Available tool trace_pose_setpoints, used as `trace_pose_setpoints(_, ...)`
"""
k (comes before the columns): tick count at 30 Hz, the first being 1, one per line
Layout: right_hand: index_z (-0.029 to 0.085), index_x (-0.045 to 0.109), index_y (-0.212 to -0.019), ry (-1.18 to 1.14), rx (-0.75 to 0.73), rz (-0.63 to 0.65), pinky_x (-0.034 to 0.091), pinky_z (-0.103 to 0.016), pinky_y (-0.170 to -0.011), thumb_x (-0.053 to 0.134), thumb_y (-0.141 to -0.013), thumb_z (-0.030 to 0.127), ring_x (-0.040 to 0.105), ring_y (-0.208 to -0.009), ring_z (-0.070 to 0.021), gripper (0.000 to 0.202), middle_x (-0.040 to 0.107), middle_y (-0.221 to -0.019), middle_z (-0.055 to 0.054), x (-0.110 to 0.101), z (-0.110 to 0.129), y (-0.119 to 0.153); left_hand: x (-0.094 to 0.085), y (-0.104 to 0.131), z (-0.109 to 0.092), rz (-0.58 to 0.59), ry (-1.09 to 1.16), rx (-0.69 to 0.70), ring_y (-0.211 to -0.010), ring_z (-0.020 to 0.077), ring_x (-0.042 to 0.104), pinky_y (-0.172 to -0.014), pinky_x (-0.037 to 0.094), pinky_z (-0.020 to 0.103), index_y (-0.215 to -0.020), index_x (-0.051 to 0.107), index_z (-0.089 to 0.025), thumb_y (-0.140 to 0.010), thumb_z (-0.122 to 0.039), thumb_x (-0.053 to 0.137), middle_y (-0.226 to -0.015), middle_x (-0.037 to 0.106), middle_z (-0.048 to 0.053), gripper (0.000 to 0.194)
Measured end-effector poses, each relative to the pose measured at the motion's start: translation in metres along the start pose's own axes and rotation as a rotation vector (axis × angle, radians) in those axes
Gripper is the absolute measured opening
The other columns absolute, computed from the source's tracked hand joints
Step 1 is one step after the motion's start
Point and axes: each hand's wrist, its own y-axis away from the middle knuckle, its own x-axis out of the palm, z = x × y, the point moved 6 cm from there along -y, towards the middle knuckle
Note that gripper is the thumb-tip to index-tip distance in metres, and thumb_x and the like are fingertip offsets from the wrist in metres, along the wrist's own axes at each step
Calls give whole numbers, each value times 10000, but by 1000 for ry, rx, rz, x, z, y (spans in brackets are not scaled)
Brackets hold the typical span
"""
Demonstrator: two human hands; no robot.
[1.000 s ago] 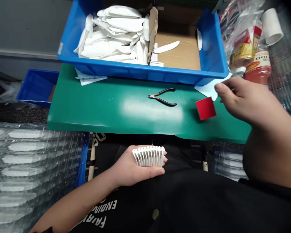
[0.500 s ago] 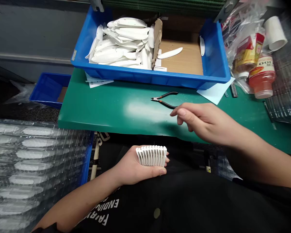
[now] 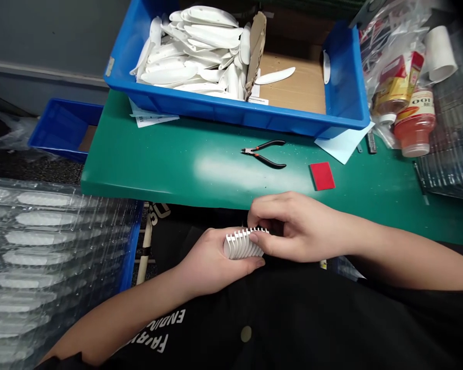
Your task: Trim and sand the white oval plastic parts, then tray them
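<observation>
A row of thin white curved plastic pieces (image 3: 240, 245) is clasped in my left hand (image 3: 212, 262), fingers behind and thumb along the front, over my lap. My right hand (image 3: 293, 226) has come to the right end of this row; its thumb and bent fingers pinch the edges of the pieces there. Some of its fingertips are hidden behind the row. On the green table top, black-handled cutting pliers (image 3: 263, 153) lie with their handles apart. To their right is a red square pad (image 3: 322, 176).
A blue bin (image 3: 216, 105) at the back holds a heap of white pieces (image 3: 193, 51) left of a cardboard divider (image 3: 256, 51). Stacked clear trays (image 3: 42, 257) stand at the left, near a small blue bin (image 3: 61, 126). Bottles (image 3: 414, 123) and plastic bags crowd the right.
My right hand has moved left and down from above the table to the row in my left hand, uncovering the red pad. The view has shifted slightly.
</observation>
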Motion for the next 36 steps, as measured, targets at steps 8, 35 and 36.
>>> trace_pose_setpoints(8,180,467,-634,46,112,-69,281,-263,-537,486,-821,200,385,-570,-90,189,467,-596,36,10,-8,-10,4,0,-3,-2,-169,-19,-693,165,644,-601,449,270,-815,743,-196,-786,-377,835,-755,738,-19,206)
trace_pose_setpoints(35,159,700,-850,-375,336,-191,390,-207,-536,635,-1039,524,502,-587,-92,415,599,-662,20,-11,-48,7,-1,-5,2,20,2,-19,-909,277,786,-806,621,360,-1022,783,-171,-787,-364,859,-992,822,71,313)
trace_pose_setpoints(36,162,690,-855,-351,313,-193,401,-211,-556,618,-1050,519,516,-608,-96,412,606,-683,17,-11,-47,7,-1,-6,2,19,0,-17,-905,272,783,-801,617,355,-1014,779,-171,-788,-368,858,-985,819,69,310)
